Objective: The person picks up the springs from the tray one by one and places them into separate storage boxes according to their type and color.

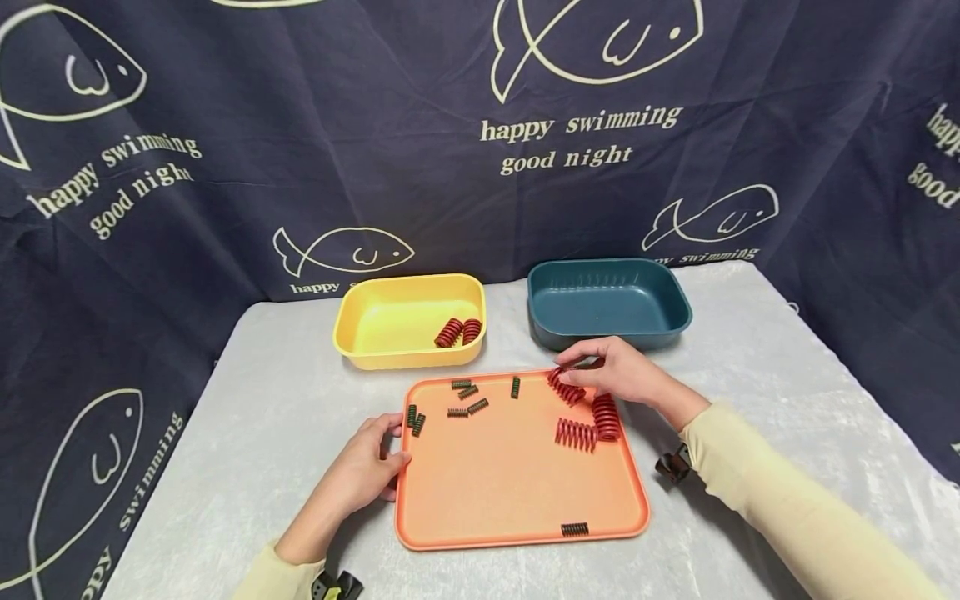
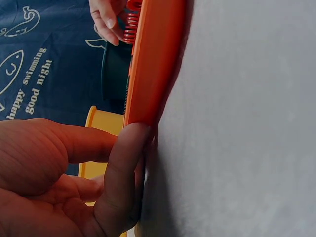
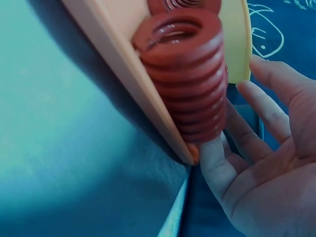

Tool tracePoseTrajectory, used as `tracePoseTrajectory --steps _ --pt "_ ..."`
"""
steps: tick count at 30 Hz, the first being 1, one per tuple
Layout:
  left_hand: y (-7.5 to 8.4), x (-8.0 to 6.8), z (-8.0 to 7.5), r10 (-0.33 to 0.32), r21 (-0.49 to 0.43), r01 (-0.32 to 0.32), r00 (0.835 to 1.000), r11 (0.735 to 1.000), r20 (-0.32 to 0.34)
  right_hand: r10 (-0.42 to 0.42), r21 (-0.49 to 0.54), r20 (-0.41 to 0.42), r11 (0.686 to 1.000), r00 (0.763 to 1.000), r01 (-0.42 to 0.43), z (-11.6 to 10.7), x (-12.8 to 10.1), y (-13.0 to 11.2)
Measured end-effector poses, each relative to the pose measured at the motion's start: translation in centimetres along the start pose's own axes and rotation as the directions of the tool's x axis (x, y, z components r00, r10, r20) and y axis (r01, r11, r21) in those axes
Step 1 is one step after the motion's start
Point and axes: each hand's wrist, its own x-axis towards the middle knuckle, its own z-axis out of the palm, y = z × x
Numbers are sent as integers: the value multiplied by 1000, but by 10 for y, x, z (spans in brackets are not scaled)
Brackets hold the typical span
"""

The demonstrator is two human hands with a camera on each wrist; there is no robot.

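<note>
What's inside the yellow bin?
Inside the yellow bin, two red springs lie at the right end; the floor just behind its front wall and beneath the springs is hidden.

I see loose, plain cream fabric sleeves (image 1: pixel 802 508) on both arms. Small black wrist-worn devices (image 1: pixel 673 467) sit beside the cuffs.

Three red coil springs (image 1: pixel 606 418), differently angled, cluster by the far right corner of the orange tray (image 1: pixel 495 479).
</note>
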Motion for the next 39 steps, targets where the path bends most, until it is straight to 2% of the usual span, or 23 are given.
tracePoseTrajectory --steps 7,14,19,26,29,32,36,39 --pt "0 0 -1 6 5 -6 1000 1000 -3 -18 -30 17 999 1000 18 9 1 -3" --pt "1 1 -1 5 11 -4 1000 1000 -5 -138 -211 33 967 990 142 16 3 -11" --pt "1 1 -1 3 11 -3 1000 1000 -4 -138 -201 69 968 988 149 21 3 -15" --pt "1 1 -2 9 6 -9 1000 1000 -6 -206 -260 60 941 977 214 24 5 -12" --pt "1 1 -2 6 1 -6 1000 1000 -6 -215 -235 71 945 974 226 23 7 -10" --pt "1 1 -1 3 -1 -3 1000 1000 -3 -190 -174 74 964 979 201 22 8 -10" --pt "1 2 -1 -1 -3 1 1000 1000 1 -103 -76 73 991 992 108 18 12 -18" --pt "1 1 -1 -6 -6 6 1000 1000 0 -67 -38 67 997 995 70 16 18 -27"
